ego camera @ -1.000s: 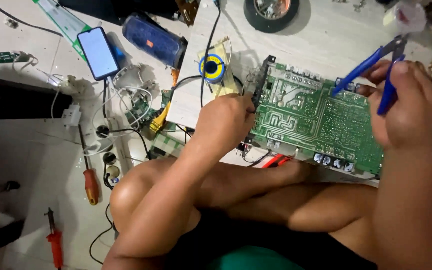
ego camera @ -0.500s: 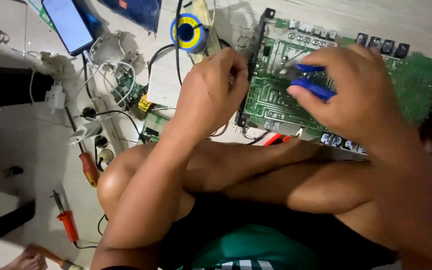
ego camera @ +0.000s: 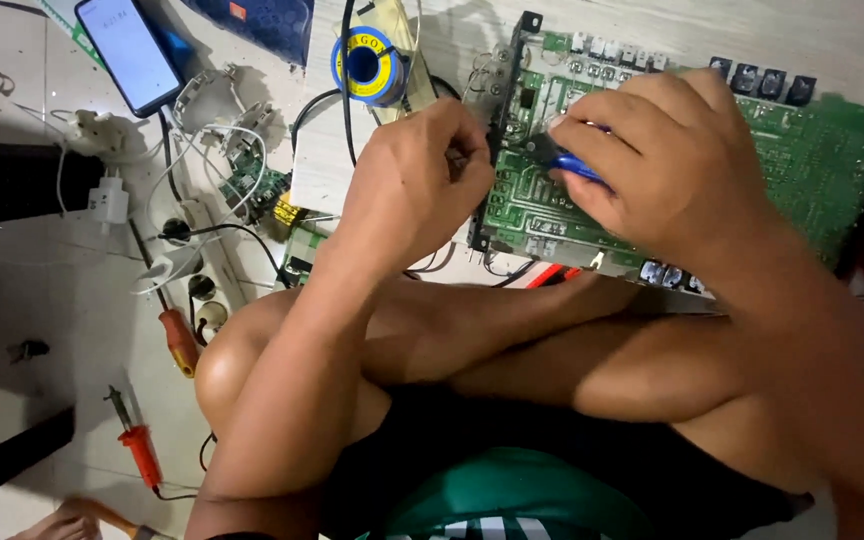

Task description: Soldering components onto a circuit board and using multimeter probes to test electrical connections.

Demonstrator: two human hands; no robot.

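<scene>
- Now right hand fingers hold blue pliers, pointing left, over the board.
- Left hand fingers curl closed at the board's left edge, just beside the tips.

Person's body, head view. Left hand: bare, no ring, no glove, no watch seen at the wrist below it. Right hand: bare likewise, nothing worn on fingers or wrist. Both forearms uncovered, no sleeves showing. Legs bare below the hands. Dark shorts. Teal-green fabric garment with white marks at the lower edge.
</scene>
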